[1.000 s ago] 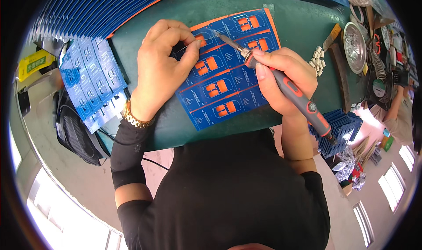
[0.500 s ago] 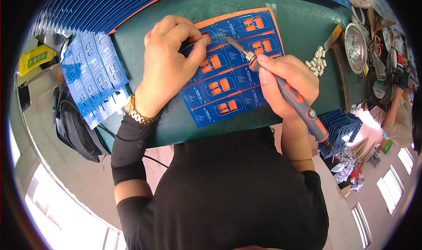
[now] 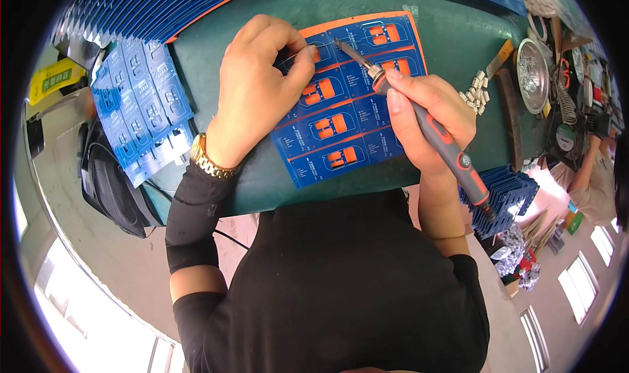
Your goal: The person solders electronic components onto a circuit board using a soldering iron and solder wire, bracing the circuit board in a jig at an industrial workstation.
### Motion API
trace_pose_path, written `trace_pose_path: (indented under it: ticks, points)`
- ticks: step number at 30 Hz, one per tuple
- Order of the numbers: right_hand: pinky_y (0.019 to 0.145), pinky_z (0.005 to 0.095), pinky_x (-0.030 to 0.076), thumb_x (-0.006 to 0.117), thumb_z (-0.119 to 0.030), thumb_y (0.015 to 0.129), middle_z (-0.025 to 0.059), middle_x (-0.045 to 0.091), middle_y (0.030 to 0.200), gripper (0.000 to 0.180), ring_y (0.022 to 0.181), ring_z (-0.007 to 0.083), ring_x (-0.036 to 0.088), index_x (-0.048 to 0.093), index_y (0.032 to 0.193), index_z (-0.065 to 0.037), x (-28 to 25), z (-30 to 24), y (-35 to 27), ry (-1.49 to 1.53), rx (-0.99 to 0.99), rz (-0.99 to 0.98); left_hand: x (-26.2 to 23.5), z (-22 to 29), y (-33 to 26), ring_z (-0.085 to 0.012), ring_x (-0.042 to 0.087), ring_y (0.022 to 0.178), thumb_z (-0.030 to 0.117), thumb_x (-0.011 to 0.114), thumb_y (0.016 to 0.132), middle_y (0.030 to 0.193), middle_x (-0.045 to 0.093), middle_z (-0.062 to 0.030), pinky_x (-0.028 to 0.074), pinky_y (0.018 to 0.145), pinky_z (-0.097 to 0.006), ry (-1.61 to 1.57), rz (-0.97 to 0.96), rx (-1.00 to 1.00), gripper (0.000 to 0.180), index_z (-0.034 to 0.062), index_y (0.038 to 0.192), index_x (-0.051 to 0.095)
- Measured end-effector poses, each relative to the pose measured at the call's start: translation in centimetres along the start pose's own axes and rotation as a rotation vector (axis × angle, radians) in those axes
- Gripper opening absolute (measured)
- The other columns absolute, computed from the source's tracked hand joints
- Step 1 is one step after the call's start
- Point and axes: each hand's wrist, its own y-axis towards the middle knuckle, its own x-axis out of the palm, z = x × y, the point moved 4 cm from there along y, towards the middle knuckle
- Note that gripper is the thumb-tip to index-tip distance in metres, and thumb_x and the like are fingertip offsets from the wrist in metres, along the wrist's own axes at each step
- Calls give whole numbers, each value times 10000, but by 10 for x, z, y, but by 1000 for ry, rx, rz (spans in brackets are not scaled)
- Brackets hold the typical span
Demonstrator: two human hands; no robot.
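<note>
On the bench (image 3: 206, 65), a circuit sheet (image 3: 359, 114) is lying between my left hand (image 3: 262, 88) and right hand (image 3: 436, 120), the latter holding a soldering iron (image 3: 452, 153). Racked boards (image 3: 157, 6) are standing ahead-left of my left hand; small parts (image 3: 476, 92), then a bowl (image 3: 531, 75), are lying right of my right.

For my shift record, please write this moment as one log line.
Left hand: pinched over blue panel, any held item unclear | right hand: holds soldering iron, tip over panel | nearby: white parts
</note>
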Motion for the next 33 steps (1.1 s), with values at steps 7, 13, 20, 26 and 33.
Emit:
trace_pose_path:
  ticks: [7, 13, 20, 26, 33]
  points:
    - [541, 250, 492, 682, 56, 754, 103, 678, 729, 231, 598, 165, 628, 703, 982, 24, -3, -1, -3, -6, 4, -11, 3, -1, -3, -249, 594, 797, 92, 710, 749, 838, 605, -63, 447, 742, -369, 19, -33, -33, 102, 56, 746, 615]
    - [524, 251, 483, 685, 52, 754, 103, 668, 714, 226, 587, 163, 622, 706, 977, 23, -6, -2, -5, -21, -18, -24, 3, -2, -4, -232, 585, 885, 116, 706, 754, 899, 612, -39, 389, 861, -402, 70, -70, -61, 82, 80, 757, 632]
    - [499, 237, 470, 690, 72, 744, 109, 655, 692, 243, 567, 157, 612, 710, 981, 22, -4, -4, -12, 6, -29, 8, 2, -1, -6, -226, 565, 935, 114, 705, 755, 903, 610, -23, 341, 952, -420, 106, -64, 25, 69, 89, 769, 642]
    - [501, 243, 475, 679, 92, 716, 114, 664, 701, 268, 563, 166, 616, 703, 976, 30, -8, -4, -14, -33, -114, 27, 0, 0, -5, -225, 570, 934, 96, 711, 748, 934, 627, -21, 356, 951, -399, 86, -61, 52, 76, 88, 766, 637]
    - [509, 254, 480, 664, 77, 705, 117, 678, 722, 301, 567, 178, 620, 687, 1001, 29, -25, -16, -29, -29, -54, 29, -11, 17, -14, -231, 587, 911, 42, 726, 713, 960, 639, -37, 412, 852, -356, -145, -109, 48, 126, 82, 748, 611]
